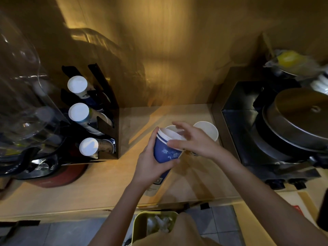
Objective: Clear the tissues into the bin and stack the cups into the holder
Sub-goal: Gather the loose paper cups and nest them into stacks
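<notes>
Left hand (150, 167) fingers wrapped around blue cup stack (166, 150), right hand (191, 139) fingers spread over its rim

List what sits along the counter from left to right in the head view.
Clear glass jar → black cup holder → blue cup stack in the left hand → right hand → white cup → black appliance → metal lid.

Blue nested cups (166, 151) tilted above counter; white tissues (159, 224) in the green bin (137, 226); black holder (106, 110) left
</notes>
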